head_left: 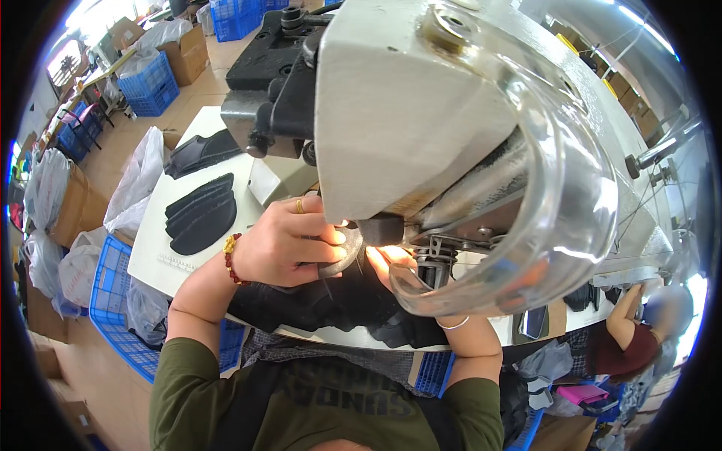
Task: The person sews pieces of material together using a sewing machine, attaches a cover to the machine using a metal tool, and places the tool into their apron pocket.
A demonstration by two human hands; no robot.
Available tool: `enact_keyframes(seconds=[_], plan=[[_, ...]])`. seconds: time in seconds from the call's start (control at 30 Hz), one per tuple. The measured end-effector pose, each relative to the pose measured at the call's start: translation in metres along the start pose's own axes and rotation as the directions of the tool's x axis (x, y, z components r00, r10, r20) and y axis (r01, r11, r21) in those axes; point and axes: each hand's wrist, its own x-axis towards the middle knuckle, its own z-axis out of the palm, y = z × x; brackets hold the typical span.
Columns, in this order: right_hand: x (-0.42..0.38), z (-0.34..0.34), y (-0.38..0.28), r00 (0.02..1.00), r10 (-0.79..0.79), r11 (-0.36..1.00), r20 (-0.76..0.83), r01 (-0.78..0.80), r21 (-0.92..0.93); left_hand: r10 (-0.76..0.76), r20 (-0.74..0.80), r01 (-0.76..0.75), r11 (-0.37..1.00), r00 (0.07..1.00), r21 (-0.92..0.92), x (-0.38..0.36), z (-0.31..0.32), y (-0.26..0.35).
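Observation:
My left hand (289, 244), with a ring and a beaded bracelet, is closed on a small curved grey fabric piece (344, 255), pinched between thumb and fingers beside the sewing machine's needle area. My right hand (387, 263) is on the other side of that spot, partly hidden by the clear guard (590, 218). Its fingertips grip the edge of a black fabric piece (342, 297) that drapes over the table's front edge. The white sewing machine (406, 113) stands over both hands, and its head hides the stitching point.
Overlapping black cut pieces (201, 214) lie on the white table (150, 252) at left, with another black piece (201, 152) behind. A blue crate (113, 289) with plastic bags stands below. At right are a phone (534, 322) and a co-worker (624, 338).

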Motion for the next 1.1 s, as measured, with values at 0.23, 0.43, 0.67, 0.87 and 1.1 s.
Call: enact_keyframes(seconds=[0.23,0.43,0.67,0.87,1.1], plan=[[0.001,-0.005,-0.007,0.993,-0.114,0.97,0.035,0.119,-0.21,-0.006,-0.069,0.009,0.999,0.998,0.043,0.0,0.006,-0.004],[0.029,0.011,0.005,0.991,-0.111,0.962,0.076,0.126,-0.243,-0.018,-0.06,0.023,0.997,0.998,0.075,-0.002,0.009,-0.008],[-0.01,-0.012,-0.005,0.993,-0.08,0.947,0.085,0.102,-0.305,0.049,-0.114,-0.031,0.988,0.992,0.155,0.004,0.014,-0.009],[-0.011,-0.038,0.015,0.995,-0.05,0.931,0.091,0.079,-0.357,0.031,-0.123,-0.007,0.982,0.992,0.189,0.007,0.014,-0.008],[-0.05,-0.018,-0.026,0.993,-0.013,0.91,0.113,0.059,-0.41,0.016,-0.097,0.002,0.983,0.995,0.184,0.005,0.011,-0.004]])
